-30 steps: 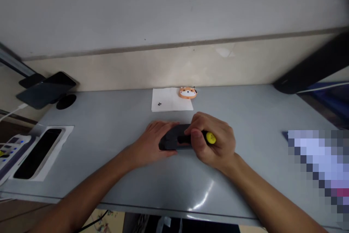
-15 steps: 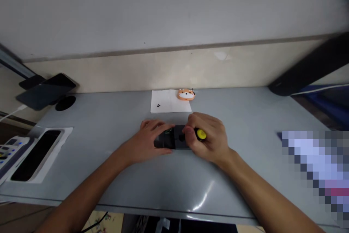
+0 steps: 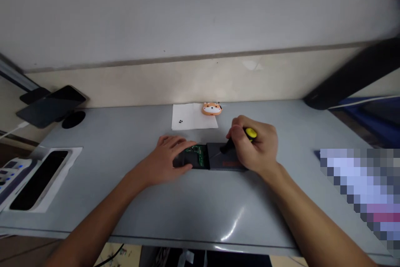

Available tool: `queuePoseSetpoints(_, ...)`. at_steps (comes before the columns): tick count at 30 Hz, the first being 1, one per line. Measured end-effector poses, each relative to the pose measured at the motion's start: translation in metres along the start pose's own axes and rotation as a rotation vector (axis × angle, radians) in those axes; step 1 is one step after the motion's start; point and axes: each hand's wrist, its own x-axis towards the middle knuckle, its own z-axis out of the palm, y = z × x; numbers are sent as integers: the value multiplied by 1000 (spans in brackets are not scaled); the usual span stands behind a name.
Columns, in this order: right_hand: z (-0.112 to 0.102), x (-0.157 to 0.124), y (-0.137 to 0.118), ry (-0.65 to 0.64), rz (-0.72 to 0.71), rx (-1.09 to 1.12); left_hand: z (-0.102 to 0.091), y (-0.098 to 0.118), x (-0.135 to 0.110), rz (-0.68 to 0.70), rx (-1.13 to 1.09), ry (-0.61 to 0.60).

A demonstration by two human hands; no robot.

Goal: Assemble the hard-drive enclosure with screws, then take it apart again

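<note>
On the grey desk lies a flat device in two parts. Its black inner tray with a green circuit board sticks out from the left end of a dark grey casing. My left hand grips the tray's left end, with fingers on the far edge and thumb on the near edge. In my right fist is a screwdriver with a black handle and yellow end. Its shaft slants down to the left over the casing; whether the tip touches is unclear. My right hand hides the casing's right end.
White paper bearing several tiny dark pieces and an orange animal-faced case lies behind the device. Left are a phone on a stand, another phone and a power strip. A black cylinder stands at back right.
My right hand has moved right and slightly away with the screwdriver, uncovering more of the casing. The tray and casing have shifted apart, with more green board showing. My left hand has moved slightly left.
</note>
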Motion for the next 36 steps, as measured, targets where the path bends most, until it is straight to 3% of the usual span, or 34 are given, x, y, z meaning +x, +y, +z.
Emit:
queuePoseSetpoints(7,-7,2,8,44,24,-67,-1,-8,0,48,39,40)
queuePoseSetpoints(12,-5,1,10,80,32,-38,9,-2,0,66,50,65)
queuePoseSetpoints(20,4,-5,3,43,-20,32,32,11,8,63,70,98)
queuePoseSetpoints(24,11,-10,-2,57,-60,66,33,13,12,70,25,90)
queuePoseSetpoints(27,17,-13,-4,85,-63,87,30,11,11,54,6,156)
queuePoseSetpoints(30,23,-16,-2,94,-77,99,29,7,9,11,11,270)
queuePoseSetpoints(33,26,-17,2,116,-67,115,32,2,8,-126,75,368)
queuePoseSetpoints(36,27,-17,3,135,-33,128,37,-1,8,-282,136,379)
